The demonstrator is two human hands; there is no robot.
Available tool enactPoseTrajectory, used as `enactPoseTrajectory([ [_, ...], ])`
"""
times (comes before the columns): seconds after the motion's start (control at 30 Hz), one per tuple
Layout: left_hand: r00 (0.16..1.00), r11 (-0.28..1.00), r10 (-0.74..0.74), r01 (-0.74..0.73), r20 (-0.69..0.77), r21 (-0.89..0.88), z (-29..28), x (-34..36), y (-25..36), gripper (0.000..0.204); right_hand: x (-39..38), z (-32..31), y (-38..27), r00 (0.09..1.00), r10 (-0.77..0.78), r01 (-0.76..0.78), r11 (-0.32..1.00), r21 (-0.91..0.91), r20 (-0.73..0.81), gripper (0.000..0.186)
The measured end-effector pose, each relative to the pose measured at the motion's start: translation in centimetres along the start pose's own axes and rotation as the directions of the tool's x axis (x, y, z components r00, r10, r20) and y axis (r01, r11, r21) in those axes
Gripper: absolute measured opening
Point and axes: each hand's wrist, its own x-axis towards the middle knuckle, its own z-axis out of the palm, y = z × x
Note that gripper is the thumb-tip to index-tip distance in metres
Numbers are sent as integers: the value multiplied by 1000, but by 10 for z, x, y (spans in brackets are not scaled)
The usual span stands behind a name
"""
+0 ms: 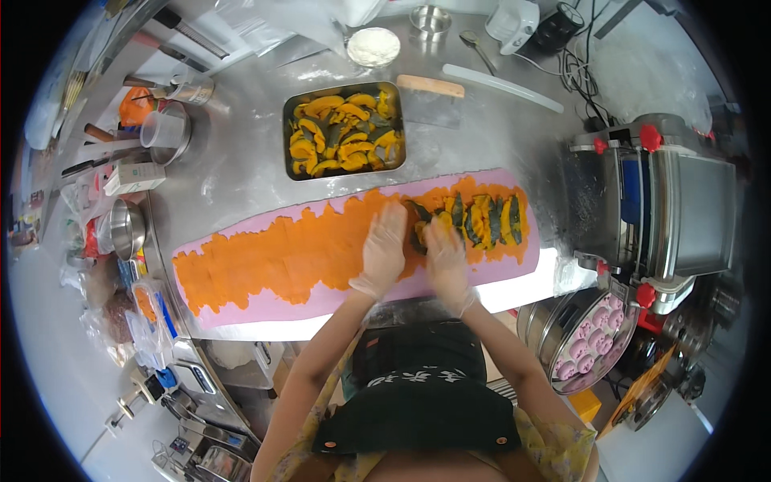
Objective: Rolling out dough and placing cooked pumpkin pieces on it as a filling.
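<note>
A long pink dough sheet (pixel 329 300) lies across the steel table, spread with an orange layer (pixel 281 257). Toward its right end, pumpkin slices (pixel 483 221) with dark green skin stand side by side in a row. My left hand (pixel 384 251), in a clear glove, rests over the orange layer just left of that row, fingers stretched out and holding nothing I can see. Beside it my right hand (pixel 447 261), also gloved, reaches onto the slices at the row's left end with its fingers extended. Beyond the dough, a rectangular metal tray (pixel 345 174) holds more cooked pumpkin slices.
Behind the dough lie a wooden-handled dough scraper (pixel 431 86), a white rod (pixel 502 87) and a bowl of white powder (pixel 373 46). A roller machine (pixel 699 209) stands at the right, above a round steamer (pixel 554 317) of pink buns. Containers and a steel bowl (pixel 127 229) crowd the left.
</note>
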Motion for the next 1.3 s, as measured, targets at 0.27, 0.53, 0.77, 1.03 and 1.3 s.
enactPoseTrajectory([
  [0.27,669,832,-540,334,-511,-443,-63,92,-170,31,215,-2,17,904,145,-27,958,285,-402,18],
  [0.53,958,984,106,-140,-267,-112,-61,114,-249,47,317,26,10,997,39,-40,999,-18,-70,18],
  [0.77,984,995,-29,12,-176,-98,-63,84,-251,41,321,37,-6,985,165,-160,982,-99,45,15],
  [1.03,830,708,-482,180,-281,-683,-77,44,-201,34,281,-5,15,931,328,-364,838,406,158,32],
  [1.3,851,242,-512,279,122,-929,14,-13,-35,52,72,3,-21,873,488,-482,852,203,20,33],
])
